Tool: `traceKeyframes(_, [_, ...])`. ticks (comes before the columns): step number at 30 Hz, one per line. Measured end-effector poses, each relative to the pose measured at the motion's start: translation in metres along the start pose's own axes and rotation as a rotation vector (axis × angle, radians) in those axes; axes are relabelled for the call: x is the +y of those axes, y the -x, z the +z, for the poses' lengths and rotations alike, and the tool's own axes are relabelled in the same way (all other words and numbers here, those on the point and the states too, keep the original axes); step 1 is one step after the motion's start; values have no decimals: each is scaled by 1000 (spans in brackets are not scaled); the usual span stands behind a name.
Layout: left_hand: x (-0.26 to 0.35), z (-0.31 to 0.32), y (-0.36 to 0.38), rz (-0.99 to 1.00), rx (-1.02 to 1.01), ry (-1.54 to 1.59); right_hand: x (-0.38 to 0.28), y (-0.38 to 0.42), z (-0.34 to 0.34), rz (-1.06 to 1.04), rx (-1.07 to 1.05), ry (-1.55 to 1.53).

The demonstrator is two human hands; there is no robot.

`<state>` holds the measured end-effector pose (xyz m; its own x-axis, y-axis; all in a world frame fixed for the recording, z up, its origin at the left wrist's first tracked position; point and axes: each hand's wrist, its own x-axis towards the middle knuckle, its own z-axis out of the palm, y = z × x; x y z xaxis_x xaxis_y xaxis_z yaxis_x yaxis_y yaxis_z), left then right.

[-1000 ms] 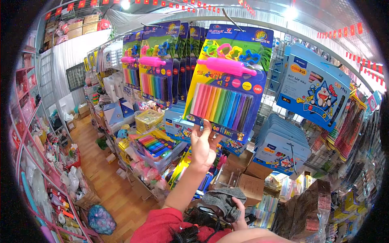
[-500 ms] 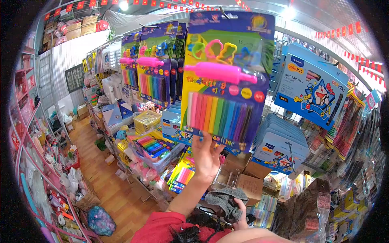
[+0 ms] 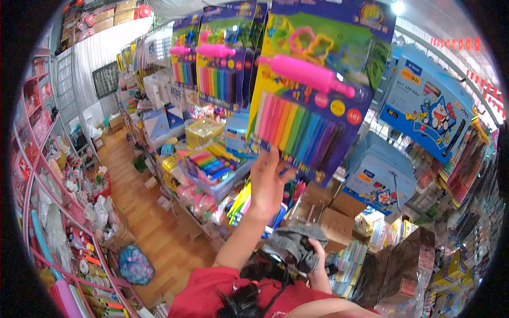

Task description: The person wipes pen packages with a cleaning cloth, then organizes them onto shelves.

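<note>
A blister pack of modelling clay [image 3: 299, 127] with coloured sticks, a pink roller and cutter shapes hangs in front of me, tilted. My left hand [image 3: 268, 183] reaches up to its bottom edge, with the fingers closed on the card's lower left part. Lower down, my right hand [image 3: 318, 262] grips a grey cloth [image 3: 299, 244], bunched up near my chest. A dark cord runs beside the cloth. Similar clay packs [image 3: 220, 58] hang just to the left.
Blue crayon boxes [image 3: 424, 106] hang at the right, with more boxes [image 3: 376, 180] below. Open cardboard cartons [image 3: 334, 225] stand under them. A basket [image 3: 217, 185] of colourful packs is left of my arm. Pink shelving [image 3: 40, 175] borders the wooden floor [image 3: 127, 196].
The clay pack has tilted further, its lower end swinging to the right, with my left hand still at its bottom edge. My view has shifted slightly. The grey cloth stays in my right hand.
</note>
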<state>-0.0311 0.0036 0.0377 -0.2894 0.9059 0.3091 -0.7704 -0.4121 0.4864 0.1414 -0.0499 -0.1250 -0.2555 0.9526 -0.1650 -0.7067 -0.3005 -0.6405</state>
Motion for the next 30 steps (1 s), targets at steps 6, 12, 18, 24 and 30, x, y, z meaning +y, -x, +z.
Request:
traceKeyframes(6, [-2,-14,-17,17,-92,-18,-52,4,46,-753,-68,629])
traceKeyframes(12, [-10,-16,7,564,-41,-484,-91,4,113,-1228,22,685])
traceKeyframes(18, [-41,-38,57,620,-392,-867,-56,2,148,-689,-732,942])
traceKeyframes(24, [-32,-39,68,238,-5,-584,-58,-10,142,-820,-657,1177])
traceKeyframes(30, [-19,-40,44,439,612,-120,-132,-5,115,-1332,-322,907])
